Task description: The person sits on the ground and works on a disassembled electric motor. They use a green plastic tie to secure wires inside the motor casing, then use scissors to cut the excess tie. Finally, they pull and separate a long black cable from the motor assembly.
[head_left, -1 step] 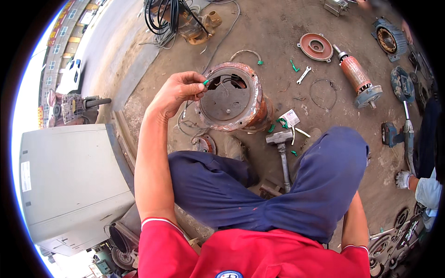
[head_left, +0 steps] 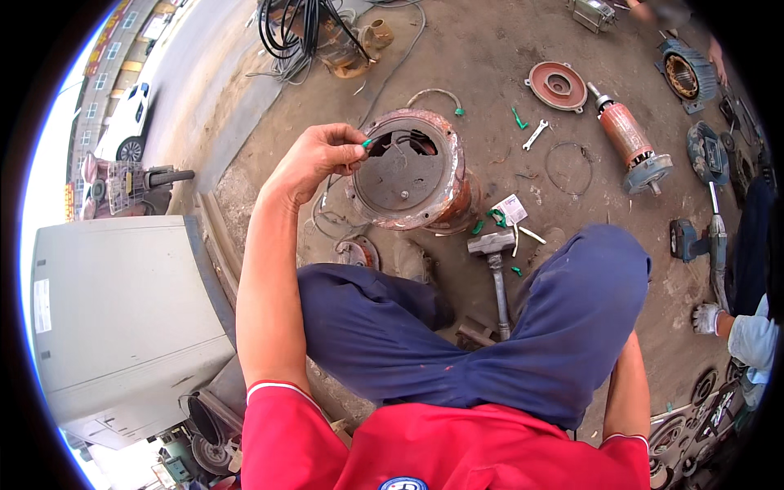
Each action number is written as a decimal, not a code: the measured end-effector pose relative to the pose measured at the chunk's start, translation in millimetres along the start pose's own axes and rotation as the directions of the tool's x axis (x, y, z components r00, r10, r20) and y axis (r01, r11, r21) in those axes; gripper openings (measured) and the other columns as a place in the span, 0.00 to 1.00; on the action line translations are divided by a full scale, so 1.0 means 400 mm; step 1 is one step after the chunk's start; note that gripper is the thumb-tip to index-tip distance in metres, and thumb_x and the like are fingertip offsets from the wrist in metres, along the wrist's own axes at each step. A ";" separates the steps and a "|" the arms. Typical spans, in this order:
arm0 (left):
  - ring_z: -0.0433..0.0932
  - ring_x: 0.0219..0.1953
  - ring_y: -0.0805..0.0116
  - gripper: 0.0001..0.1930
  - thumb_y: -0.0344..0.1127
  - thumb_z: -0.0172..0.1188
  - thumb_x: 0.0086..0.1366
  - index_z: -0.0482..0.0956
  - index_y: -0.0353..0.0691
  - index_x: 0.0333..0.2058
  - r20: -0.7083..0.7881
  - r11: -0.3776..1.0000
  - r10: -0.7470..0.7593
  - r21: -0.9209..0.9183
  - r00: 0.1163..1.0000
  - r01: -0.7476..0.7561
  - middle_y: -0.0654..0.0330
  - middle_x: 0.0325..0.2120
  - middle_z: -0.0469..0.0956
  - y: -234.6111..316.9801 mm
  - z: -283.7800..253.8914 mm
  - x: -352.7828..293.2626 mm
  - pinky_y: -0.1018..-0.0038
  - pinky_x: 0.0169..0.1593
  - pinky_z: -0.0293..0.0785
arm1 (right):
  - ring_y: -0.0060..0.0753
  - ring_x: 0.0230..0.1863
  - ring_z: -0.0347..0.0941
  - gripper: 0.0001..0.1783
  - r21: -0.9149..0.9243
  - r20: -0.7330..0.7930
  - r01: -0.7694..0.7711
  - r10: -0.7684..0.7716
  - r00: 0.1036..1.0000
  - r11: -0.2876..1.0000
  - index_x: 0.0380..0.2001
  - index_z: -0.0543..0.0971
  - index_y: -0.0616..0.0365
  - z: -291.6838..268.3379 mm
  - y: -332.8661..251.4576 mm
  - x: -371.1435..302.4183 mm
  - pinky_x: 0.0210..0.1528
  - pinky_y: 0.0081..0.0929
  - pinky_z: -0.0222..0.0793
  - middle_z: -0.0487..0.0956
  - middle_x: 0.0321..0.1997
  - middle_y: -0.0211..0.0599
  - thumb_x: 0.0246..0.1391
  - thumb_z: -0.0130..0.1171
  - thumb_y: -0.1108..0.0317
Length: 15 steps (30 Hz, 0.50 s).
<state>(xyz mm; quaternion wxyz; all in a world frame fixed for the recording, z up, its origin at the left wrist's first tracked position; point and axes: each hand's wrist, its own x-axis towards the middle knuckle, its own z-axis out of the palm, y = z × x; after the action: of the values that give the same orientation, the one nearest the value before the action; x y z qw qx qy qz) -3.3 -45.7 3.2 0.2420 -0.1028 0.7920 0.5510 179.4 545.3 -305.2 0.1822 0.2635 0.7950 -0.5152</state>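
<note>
While the left grip (head_left: 331, 153) seemingly pinches a green wire tip (head_left: 367, 144), I cannot tell the right's.

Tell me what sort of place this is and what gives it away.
Probably an outdoor repair yard for motors or pumps: a reddish rotor and a blue-grey motor housing lie on the ground, with a sledgehammer near the open, rusty casing.
</note>
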 end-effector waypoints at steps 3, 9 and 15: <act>0.73 0.29 0.78 0.07 0.29 0.64 0.63 0.81 0.34 0.38 -0.052 0.993 0.012 0.121 0.999 -0.006 0.65 0.28 0.78 -0.006 0.005 -0.001 0.78 0.36 0.71 | 0.21 0.32 0.71 0.26 0.009 -0.290 0.390 -0.371 0.882 0.921 0.60 0.70 0.61 -0.121 -0.327 -0.004 0.36 0.21 0.70 0.74 0.33 0.29 0.58 0.61 0.73; 0.72 0.25 0.78 0.06 0.30 0.65 0.62 0.82 0.32 0.34 -0.137 0.954 0.010 0.298 0.991 0.032 0.66 0.23 0.77 0.010 -0.007 -0.010 0.78 0.30 0.69 | 0.24 0.41 0.72 0.30 0.182 -0.315 0.839 -0.778 0.544 0.513 0.64 0.64 0.64 -0.084 -0.926 -0.342 0.45 0.23 0.70 0.75 0.45 0.37 0.59 0.55 0.76; 0.72 0.27 0.77 0.08 0.29 0.64 0.61 0.83 0.31 0.38 -0.050 0.971 0.078 0.230 0.996 -0.065 0.65 0.24 0.78 0.015 -0.022 -0.016 0.78 0.31 0.70 | 0.21 0.33 0.72 0.32 0.264 0.634 0.318 -0.412 0.654 0.911 0.55 0.66 0.65 0.269 -0.982 -0.519 0.32 0.23 0.70 0.73 0.37 0.33 0.62 0.62 0.50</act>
<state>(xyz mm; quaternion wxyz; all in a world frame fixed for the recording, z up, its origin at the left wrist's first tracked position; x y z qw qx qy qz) -2.9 -52.1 13.6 0.2088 -0.0619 0.8600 0.4614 108.0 269.2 52.0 0.3339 -0.0966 0.6745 -0.6513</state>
